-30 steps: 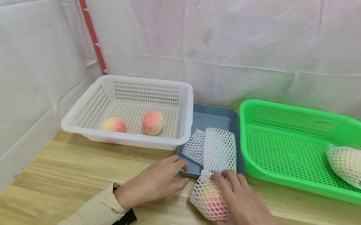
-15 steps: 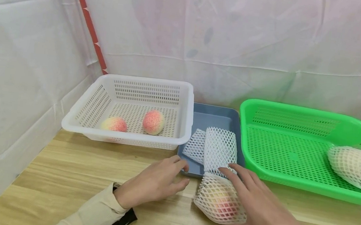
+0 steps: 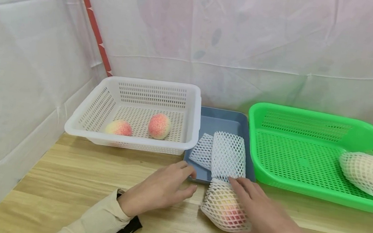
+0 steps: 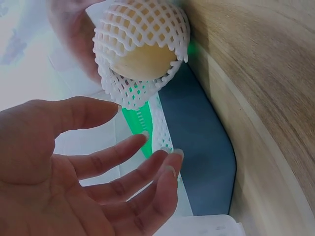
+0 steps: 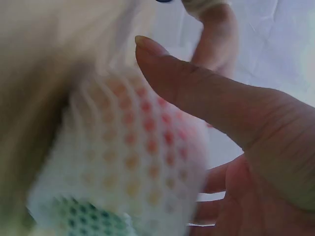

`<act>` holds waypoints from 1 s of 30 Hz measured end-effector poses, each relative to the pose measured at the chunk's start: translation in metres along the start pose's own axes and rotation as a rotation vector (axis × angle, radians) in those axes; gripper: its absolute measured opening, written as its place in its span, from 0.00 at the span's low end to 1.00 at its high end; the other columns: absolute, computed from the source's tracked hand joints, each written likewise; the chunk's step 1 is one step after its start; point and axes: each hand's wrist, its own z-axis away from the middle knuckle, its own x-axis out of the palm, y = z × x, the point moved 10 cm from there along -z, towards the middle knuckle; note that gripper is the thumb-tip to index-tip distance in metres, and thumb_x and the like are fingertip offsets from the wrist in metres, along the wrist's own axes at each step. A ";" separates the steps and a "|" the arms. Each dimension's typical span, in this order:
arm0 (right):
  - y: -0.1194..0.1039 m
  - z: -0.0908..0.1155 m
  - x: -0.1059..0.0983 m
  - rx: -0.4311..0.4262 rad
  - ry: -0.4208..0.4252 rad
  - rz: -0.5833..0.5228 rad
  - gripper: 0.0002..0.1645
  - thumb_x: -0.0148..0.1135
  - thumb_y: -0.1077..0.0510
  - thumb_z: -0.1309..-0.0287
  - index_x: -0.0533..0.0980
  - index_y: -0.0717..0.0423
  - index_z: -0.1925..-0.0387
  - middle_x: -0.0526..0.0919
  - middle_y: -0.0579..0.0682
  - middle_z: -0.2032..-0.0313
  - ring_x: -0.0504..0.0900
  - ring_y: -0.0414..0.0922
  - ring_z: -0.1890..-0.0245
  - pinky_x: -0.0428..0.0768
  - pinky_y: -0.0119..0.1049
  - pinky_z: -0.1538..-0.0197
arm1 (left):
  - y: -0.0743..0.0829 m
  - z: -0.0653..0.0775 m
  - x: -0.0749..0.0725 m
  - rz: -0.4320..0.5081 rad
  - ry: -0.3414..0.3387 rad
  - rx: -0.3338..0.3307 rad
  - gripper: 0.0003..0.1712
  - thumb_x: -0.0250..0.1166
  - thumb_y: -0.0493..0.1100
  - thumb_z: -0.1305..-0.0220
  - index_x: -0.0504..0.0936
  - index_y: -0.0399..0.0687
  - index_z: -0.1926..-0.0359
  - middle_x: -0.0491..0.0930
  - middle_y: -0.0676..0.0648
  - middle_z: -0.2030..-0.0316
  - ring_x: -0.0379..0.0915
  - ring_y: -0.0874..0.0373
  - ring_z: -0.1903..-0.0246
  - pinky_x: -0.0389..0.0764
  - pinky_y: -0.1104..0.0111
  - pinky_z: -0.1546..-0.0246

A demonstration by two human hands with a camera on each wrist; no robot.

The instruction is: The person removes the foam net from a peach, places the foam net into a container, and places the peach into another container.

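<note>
A red-and-yellow peach [image 3: 229, 210] in a white foam net sleeve lies on the wooden table, just in front of the grey-blue tray. My right hand [image 3: 266, 218] is at its right side, fingers fairly straight along the far side and thumb at the near side. In the right wrist view the thumb [image 5: 182, 83] stretches past the blurred, netted peach [image 5: 142, 142]. To the left, my left hand [image 3: 162, 188] hovers by the tray's near edge with loosely bent fingers and holds nothing. The left wrist view shows the sleeve's open end [image 4: 142, 54], with the bare peach showing inside.
Flat foam net sleeves [image 3: 229, 155] lie in the tray [image 3: 222, 116]. At the left stands a white basket [image 3: 149, 143] with two bare peaches [image 3: 159, 126]. A green basket [image 3: 301, 189] on the right holds a netted fruit [image 3: 366, 171]. A cloth wall [image 3: 248, 43] closes the back.
The netted peach has shifted slightly right. My right hand loosened and spread off it, then came back against its side. The left hand has stayed nearly still.
</note>
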 end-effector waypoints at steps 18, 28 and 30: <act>-0.033 -0.004 -0.075 -0.212 0.404 0.006 0.61 0.81 0.52 0.89 0.69 0.53 0.39 0.72 0.54 0.46 0.75 0.50 0.51 0.82 0.50 0.57 | 0.028 -0.013 -0.025 0.424 0.040 0.205 0.07 0.61 0.34 0.38 0.78 0.39 0.58 0.80 0.45 0.60 0.77 0.62 0.62 0.79 0.77 0.59; -0.024 -0.036 -0.096 -0.224 0.391 -0.171 0.59 0.80 0.59 0.83 0.67 0.51 0.37 0.71 0.54 0.45 0.75 0.50 0.53 0.78 0.46 0.59 | 0.039 -0.017 -0.062 0.152 0.285 0.285 0.42 0.77 0.35 0.62 0.73 0.37 0.42 0.70 0.43 0.43 0.68 0.52 0.44 0.74 0.65 0.43; -0.023 -0.039 -0.096 -0.229 0.401 -0.191 0.60 0.80 0.59 0.84 0.67 0.52 0.37 0.71 0.54 0.44 0.75 0.49 0.52 0.78 0.47 0.58 | 0.041 -0.015 -0.063 0.108 0.304 0.314 0.43 0.78 0.34 0.65 0.73 0.37 0.42 0.68 0.42 0.42 0.66 0.51 0.42 0.74 0.66 0.43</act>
